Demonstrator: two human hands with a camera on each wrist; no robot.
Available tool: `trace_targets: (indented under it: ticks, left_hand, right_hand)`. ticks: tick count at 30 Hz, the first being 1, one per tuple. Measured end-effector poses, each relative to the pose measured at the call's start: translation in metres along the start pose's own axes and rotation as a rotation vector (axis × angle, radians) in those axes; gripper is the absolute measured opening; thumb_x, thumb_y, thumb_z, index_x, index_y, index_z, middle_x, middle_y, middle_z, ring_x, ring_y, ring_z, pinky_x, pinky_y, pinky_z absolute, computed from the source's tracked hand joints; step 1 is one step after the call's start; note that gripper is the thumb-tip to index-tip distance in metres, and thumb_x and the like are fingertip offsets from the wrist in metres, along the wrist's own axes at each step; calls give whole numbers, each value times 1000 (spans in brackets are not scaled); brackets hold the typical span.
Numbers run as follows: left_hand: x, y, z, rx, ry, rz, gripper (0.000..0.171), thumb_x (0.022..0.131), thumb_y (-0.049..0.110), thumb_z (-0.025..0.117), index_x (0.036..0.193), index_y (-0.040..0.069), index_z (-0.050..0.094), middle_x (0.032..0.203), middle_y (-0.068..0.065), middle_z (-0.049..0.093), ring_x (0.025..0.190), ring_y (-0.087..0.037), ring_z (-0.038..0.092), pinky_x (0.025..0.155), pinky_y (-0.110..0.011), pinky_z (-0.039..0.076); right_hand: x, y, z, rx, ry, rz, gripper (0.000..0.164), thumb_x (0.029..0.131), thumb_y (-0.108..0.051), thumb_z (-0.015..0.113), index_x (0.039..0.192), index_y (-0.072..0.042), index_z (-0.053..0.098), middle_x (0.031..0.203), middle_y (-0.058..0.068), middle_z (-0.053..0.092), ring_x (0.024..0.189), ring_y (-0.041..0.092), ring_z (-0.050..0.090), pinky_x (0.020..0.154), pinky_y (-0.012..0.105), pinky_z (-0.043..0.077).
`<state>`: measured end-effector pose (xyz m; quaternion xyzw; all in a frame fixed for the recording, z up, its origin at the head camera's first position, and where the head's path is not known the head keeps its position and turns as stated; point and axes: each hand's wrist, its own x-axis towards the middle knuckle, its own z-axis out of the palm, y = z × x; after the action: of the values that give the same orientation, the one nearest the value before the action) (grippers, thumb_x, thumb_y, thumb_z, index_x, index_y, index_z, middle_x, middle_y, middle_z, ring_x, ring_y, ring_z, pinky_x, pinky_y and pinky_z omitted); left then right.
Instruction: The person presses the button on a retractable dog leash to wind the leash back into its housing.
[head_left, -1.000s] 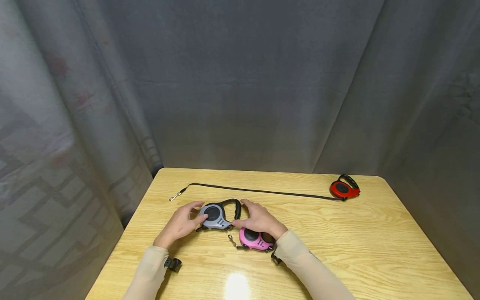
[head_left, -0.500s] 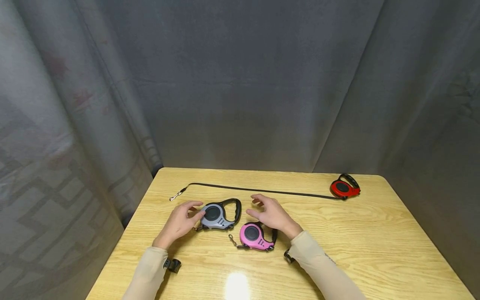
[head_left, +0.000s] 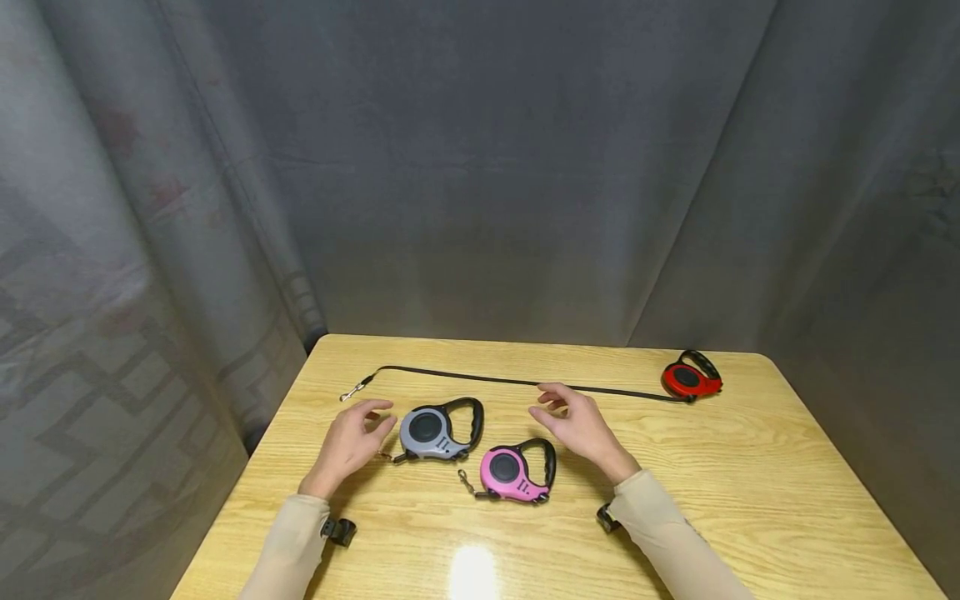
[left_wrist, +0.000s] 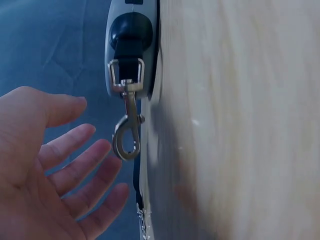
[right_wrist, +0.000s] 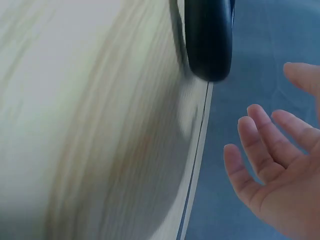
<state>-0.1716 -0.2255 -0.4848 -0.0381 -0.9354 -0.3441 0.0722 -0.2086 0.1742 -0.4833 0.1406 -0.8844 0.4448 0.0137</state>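
Observation:
A grey retractable dog leash (head_left: 426,433) lies on the table with its black loop handle to the right. My left hand (head_left: 351,442) is just left of it, fingers relaxed and holding nothing. In the left wrist view the leash's metal snap hook (left_wrist: 128,135) shows close by the fingertips. Nearer to me lies a pink retractable leash (head_left: 504,477), its small clip (head_left: 466,481) on the left side. My right hand (head_left: 581,427) hovers to the right of both leashes, fingers loosely bent and empty. A black handle end (right_wrist: 209,45) shows in the right wrist view.
A red retractable leash (head_left: 686,380) sits at the back right of the wooden table (head_left: 750,500). Its black strap (head_left: 480,380) stretches left along the back to a metal clip (head_left: 351,392). Grey curtains (head_left: 480,167) hang behind and at both sides.
Both hands have come away from the grey leash, the left hand slightly to the left, the right hand farther to the right. The pink leash's handle is now uncovered; the leashes stay in place.

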Motion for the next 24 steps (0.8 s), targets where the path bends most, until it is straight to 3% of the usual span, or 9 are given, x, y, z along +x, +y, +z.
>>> trace_targets:
  ticks: [19, 24]
  left_hand:
    - [-4, -14, -12, 12, 28, -67, 37, 104, 24, 70, 136, 6, 72, 133, -17, 73, 115, -37, 72, 99, -58, 54]
    - [-5, -16, -14, 23, 10, -71, 38, 104, 26, 70, 136, 5, 71, 132, -17, 74, 113, -36, 72, 99, -57, 54]
  right_hand:
    - [-13, 36, -41, -42, 96, 79, 49, 103, -33, 74, 141, -4, 65, 124, 16, 76, 111, 34, 72, 92, 49, 59]
    - [-16, 44, -51, -37, 114, 112, 48, 103, -32, 72, 142, -4, 66, 127, 18, 74, 114, 37, 71, 89, 40, 59]
